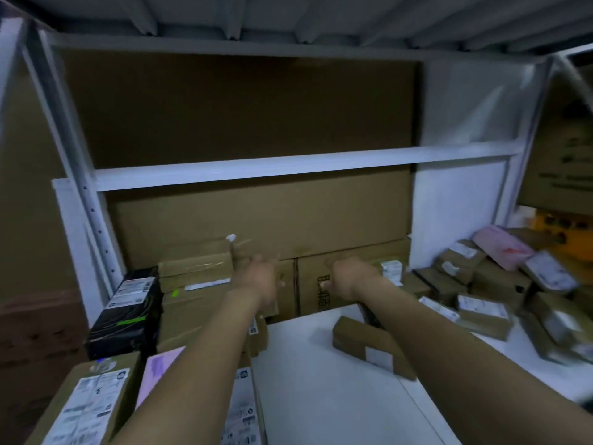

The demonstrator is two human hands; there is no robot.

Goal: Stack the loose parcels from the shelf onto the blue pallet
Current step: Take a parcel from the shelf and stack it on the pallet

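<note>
Two bare hands reach into the shelf (321,396), and both are blurred. The left hand (256,277) has its fingers (237,253) stretched forward and spread, holding nothing that I can make out. They lie against or just before the cardboard at the back, though I cannot tell if they touch it. The right hand (351,277) shows its back and a thumb (325,284) sticking out to the left. Its other fingers are hidden, so I cannot tell whether they are straight or curled.

Just beyond the fingertips stand two brown cartons. The printed carton (313,293) sits between the two hands, and the taped carton (195,268) is left of the left fingers. Further left of those fingers stands one black box (128,313) with white labels.

The loose parcels are on the white shelf board. One lone parcel (356,338) lies below the right fingers, beside the right forearm. To the right of those fingers sits one heap of small brown parcels (481,303), roughly a dozen, too blurred to count exactly. One pink parcel (500,248) lies at the heap's far edge. Near the left elbow, well short of the fingers, is one large labelled carton (86,403).
</note>
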